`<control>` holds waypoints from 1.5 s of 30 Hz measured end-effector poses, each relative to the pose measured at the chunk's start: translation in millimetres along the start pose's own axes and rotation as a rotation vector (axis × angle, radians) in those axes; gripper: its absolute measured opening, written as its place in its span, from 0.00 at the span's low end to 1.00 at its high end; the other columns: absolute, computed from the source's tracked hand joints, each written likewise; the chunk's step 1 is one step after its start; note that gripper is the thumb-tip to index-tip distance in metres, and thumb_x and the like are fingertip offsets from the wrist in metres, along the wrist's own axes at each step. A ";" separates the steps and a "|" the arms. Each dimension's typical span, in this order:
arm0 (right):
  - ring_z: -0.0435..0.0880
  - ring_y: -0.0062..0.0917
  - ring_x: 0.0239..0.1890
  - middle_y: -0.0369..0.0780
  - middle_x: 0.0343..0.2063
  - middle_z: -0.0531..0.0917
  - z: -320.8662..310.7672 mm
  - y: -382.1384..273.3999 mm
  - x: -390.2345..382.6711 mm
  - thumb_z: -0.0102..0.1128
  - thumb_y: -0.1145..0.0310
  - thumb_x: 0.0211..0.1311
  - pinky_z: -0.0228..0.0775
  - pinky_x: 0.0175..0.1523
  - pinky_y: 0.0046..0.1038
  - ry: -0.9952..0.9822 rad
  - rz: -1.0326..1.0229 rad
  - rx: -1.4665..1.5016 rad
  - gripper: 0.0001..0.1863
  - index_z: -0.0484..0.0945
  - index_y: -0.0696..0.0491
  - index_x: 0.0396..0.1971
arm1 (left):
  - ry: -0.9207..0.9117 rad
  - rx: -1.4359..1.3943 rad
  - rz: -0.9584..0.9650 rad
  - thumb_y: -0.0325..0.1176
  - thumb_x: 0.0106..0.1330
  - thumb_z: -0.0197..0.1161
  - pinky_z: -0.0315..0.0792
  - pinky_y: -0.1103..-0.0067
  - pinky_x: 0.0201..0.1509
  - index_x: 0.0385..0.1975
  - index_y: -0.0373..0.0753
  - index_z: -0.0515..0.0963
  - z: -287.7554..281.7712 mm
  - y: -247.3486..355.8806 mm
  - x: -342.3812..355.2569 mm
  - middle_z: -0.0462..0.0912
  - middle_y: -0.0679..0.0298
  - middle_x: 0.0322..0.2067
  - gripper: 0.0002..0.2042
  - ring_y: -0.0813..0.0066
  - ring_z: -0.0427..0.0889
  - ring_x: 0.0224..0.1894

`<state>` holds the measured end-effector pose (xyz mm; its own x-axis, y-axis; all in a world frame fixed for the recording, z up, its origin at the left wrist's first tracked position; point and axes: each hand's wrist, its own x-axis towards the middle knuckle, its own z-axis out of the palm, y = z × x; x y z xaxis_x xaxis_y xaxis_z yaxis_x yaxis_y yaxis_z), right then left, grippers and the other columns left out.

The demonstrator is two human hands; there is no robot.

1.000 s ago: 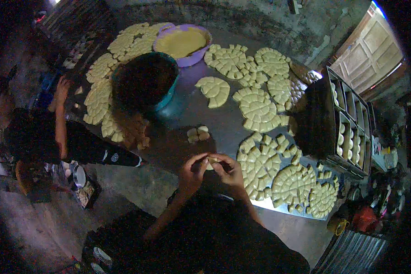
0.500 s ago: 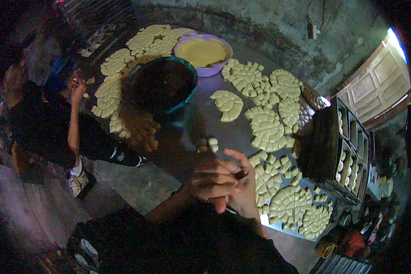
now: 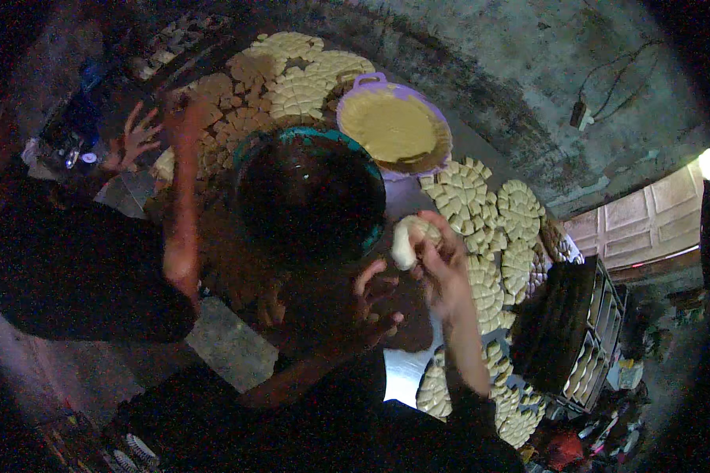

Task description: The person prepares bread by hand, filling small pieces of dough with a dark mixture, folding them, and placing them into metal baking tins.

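Dough (image 3: 406, 243) in right hand (image 3: 443, 266); left hand (image 3: 363, 309) near, apart.

Dim, grainy view: white glare beside the door (image 3: 643, 225), teal tub (image 3: 319, 133) in shadow, dark curved edges.

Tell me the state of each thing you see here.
Left hand: open, fingers loosely curled
Right hand: closed on a dough lump
Purple basin: holding pale yellow contents
Teal tub: inside too dark to tell
Dough pieces: cut, lying in clusters
Rack: partly filled
Co-worker's hand: fingers spread
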<state>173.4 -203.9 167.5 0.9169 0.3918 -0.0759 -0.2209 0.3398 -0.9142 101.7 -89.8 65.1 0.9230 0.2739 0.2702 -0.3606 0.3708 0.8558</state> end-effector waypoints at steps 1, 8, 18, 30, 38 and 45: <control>0.84 0.27 0.45 0.42 0.45 0.83 -13.0 -1.2 42.3 0.62 0.69 0.65 0.75 0.51 0.27 -0.003 -0.080 -0.447 0.27 0.67 0.55 0.63 | -0.011 0.129 0.000 0.51 0.55 0.73 0.77 0.67 0.51 0.65 0.38 0.55 -15.6 7.2 28.0 0.72 0.56 0.55 0.43 0.62 0.77 0.53; 0.84 0.46 0.40 0.52 0.37 0.85 -91.4 28.8 228.7 0.60 0.66 0.53 0.76 0.48 0.42 -0.258 -0.475 -1.657 0.15 0.82 0.57 0.40 | -0.410 1.369 0.308 0.47 0.58 0.70 0.75 0.68 0.54 0.62 0.37 0.60 -80.4 -54.0 273.9 0.72 0.55 0.57 0.37 0.62 0.76 0.54; 0.79 0.50 0.51 0.54 0.48 0.81 -93.0 46.6 261.1 0.29 0.39 0.73 0.67 0.61 0.42 -0.389 0.071 -1.839 0.36 0.73 0.54 0.58 | -0.488 1.531 0.393 0.43 0.63 0.66 0.72 0.69 0.58 0.59 0.36 0.67 -101.8 -46.7 312.0 0.71 0.54 0.58 0.28 0.63 0.76 0.55; 0.83 0.24 0.43 0.39 0.42 0.84 54.0 -9.7 -33.4 0.57 0.71 0.69 0.76 0.50 0.27 -0.010 0.026 -0.048 0.17 0.72 0.55 0.56 | -0.011 -0.373 -0.536 0.33 0.74 0.53 0.68 0.71 0.62 0.61 0.28 0.66 -23.7 99.6 -8.9 0.76 0.56 0.53 0.20 0.65 0.75 0.56; 0.82 0.26 0.49 0.43 0.46 0.83 -9.2 -4.5 -145.6 0.68 0.71 0.60 0.78 0.49 0.26 -0.236 -0.347 -0.185 0.23 0.73 0.59 0.55 | 0.115 -0.742 -0.689 0.40 0.77 0.47 0.65 0.67 0.68 0.57 0.32 0.69 33.3 136.4 -77.3 0.75 0.56 0.55 0.19 0.64 0.72 0.61; 0.76 0.39 0.59 0.47 0.56 0.76 9.9 -40.3 -242.2 0.69 0.76 0.53 0.72 0.58 0.35 -0.031 -0.406 -0.832 0.21 0.80 0.54 0.49 | -0.238 -0.243 -0.411 0.17 0.67 0.53 0.57 0.70 0.71 0.60 0.27 0.69 64.8 151.5 -141.4 0.69 0.59 0.62 0.20 0.68 0.66 0.66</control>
<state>-43.1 -304.1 226.7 0.8598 0.4037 0.3126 0.4363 -0.2628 -0.8606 -74.7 -129.9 185.2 0.9895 -0.1352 0.0508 0.0424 0.6081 0.7927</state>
